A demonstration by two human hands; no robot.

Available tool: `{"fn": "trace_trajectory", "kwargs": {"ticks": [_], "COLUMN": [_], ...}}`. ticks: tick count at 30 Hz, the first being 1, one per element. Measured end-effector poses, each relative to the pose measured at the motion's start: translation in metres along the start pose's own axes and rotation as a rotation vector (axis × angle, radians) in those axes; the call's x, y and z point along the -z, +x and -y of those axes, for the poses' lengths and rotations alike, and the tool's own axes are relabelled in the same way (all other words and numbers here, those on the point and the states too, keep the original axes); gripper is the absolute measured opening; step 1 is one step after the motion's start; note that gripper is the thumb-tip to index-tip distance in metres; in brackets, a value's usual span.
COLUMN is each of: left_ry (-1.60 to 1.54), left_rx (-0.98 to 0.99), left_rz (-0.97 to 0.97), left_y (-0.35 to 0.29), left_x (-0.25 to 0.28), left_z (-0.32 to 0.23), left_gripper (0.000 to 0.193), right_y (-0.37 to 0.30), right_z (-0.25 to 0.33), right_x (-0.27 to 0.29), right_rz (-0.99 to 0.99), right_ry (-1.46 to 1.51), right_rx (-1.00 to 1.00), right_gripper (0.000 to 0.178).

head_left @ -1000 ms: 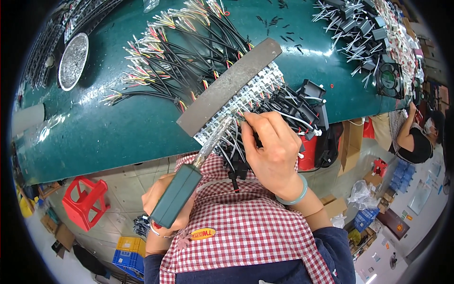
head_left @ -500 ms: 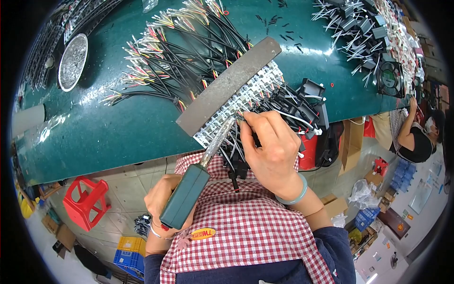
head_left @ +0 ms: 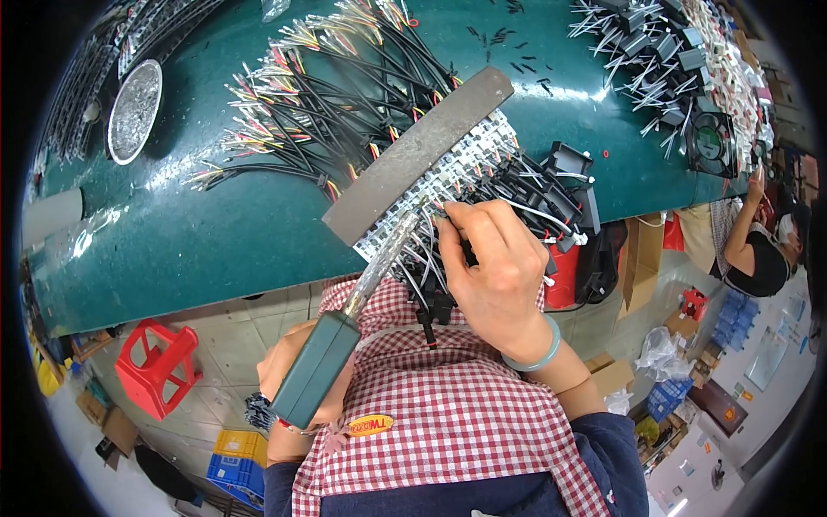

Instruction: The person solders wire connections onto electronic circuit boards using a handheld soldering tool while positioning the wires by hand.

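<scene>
My left hand (head_left: pixel 280 362) is closed round the green handle of a soldering iron (head_left: pixel 317 366). Its long metal barrel slants up and right, its tip near a strip of small white circuit boards (head_left: pixel 469 164). My right hand (head_left: pixel 495 267) is closed in a pinch at the strip's lower edge, close to the tip; what lies between thumb and fingers is too small to make out, probably a wire end. Along the strip's upper side lies a heavy grey bar (head_left: pixel 418 155). Black cables with black housings (head_left: pixel 564 194) hang off the strip's near side, partly behind my right hand.
Bundled black cables with coloured ends (head_left: pixel 301 112) spread over the green table (head_left: pixel 189 233) beyond the bar. A round metal dish (head_left: pixel 135 112) stands at left. A small fan (head_left: pixel 711 143) and piled white-wired parts lie at right, near another person (head_left: pixel 758 246). A red stool (head_left: pixel 157 366) stands below.
The soldering iron and my left hand have shifted slightly down and left, drawing the tip back a little from my right fingertips. My right hand stays almost still.
</scene>
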State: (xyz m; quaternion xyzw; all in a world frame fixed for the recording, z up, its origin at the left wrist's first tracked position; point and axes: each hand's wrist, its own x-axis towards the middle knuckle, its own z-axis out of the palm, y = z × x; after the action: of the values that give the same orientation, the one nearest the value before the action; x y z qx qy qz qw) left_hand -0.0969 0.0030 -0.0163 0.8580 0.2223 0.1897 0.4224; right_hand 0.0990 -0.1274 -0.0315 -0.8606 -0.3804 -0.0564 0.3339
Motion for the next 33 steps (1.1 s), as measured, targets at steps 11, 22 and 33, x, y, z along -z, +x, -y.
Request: {"fn": "trace_trajectory", "kwargs": {"ticks": [11, 22, 33], "left_ry": [0.016, 0.002, -0.033], "left_rx": [-0.005, -0.032, -0.047], "left_rz": [0.041, 0.060, 0.073], "left_y": [-0.0001, 0.0049, 0.0016], "left_x": [-0.0003, -0.0013, -0.0024], "left_z": [0.0029, 0.0018, 0.0103], "left_gripper": [0.021, 0.020, 0.026], "right_y": [0.0003, -0.0027, -0.0012], "right_z": [-0.0029, 0.0007, 0.0009], "right_x": [0.0021, -0.0008, -0.0012], "right_rz": [0.069, 0.040, 0.037], "right_ry": [0.104, 0.036, 0.014], "right_rx": [-0.141, -0.042, 0.000], "right_gripper": [0.017, 0.017, 0.018]}}
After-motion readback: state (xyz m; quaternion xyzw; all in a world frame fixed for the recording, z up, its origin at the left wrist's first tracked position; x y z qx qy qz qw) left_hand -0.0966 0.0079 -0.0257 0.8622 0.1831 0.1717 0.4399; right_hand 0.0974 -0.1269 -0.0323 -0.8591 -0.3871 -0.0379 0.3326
